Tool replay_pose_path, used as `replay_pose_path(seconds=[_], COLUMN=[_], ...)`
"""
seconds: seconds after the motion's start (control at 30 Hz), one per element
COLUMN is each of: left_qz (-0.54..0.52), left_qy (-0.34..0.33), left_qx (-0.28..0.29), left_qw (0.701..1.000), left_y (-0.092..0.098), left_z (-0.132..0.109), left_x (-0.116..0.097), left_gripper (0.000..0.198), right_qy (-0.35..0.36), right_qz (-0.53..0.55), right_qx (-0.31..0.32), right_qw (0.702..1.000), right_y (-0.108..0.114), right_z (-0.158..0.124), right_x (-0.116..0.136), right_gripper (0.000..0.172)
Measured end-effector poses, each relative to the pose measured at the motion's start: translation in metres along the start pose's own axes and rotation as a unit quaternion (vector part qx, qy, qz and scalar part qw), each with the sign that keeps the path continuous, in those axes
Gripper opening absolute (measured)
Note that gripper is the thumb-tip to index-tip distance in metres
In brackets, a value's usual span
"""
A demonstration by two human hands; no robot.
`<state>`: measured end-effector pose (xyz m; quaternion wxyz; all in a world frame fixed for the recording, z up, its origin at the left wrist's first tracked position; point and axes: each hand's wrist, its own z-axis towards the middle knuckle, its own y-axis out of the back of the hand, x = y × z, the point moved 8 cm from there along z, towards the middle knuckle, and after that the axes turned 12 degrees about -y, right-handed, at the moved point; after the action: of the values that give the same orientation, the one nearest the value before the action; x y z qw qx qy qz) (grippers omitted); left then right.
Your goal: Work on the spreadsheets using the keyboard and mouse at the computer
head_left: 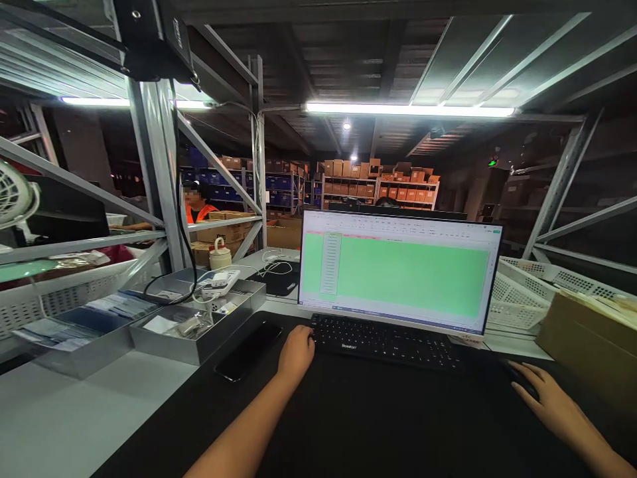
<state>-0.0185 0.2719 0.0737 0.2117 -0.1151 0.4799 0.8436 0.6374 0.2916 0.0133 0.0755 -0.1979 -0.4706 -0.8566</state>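
Observation:
My left hand (297,352) rests at the left end of a black keyboard (383,344), its fingers on the keys and holding nothing. To the right, my right hand (550,397) lies over a dark computer mouse (523,381), fingers curved around it. Behind the keyboard stands a monitor (398,275) showing a spreadsheet, mostly green, with one column outlined near its left side. A black smartphone (249,350) lies left of my left hand. Under these things spreads a black desk mat (388,425).
Grey metal trays (199,345) with cards and small items stand at left. A cream lidded jug (219,255) sits behind them. At right are a cardboard box (587,352) and white perforated baskets (517,292). A person in an orange vest (204,212) is beyond the rack.

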Motion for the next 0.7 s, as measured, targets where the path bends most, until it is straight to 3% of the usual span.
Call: replay_pose_path(seconds=[0.7], left_qz=[0.003], left_qy=[0.005], left_qx=[0.005], left_qw=[1.0], left_y=[0.002], left_z=[-0.001], left_x=[-0.003], left_gripper=[0.031], right_qy=[0.032], right_qz=[-0.001], right_qx=[0.002], right_qw=[0.999], right_y=[-0.014], right_z=[0.005], right_x=[-0.017], right_gripper=[0.066])
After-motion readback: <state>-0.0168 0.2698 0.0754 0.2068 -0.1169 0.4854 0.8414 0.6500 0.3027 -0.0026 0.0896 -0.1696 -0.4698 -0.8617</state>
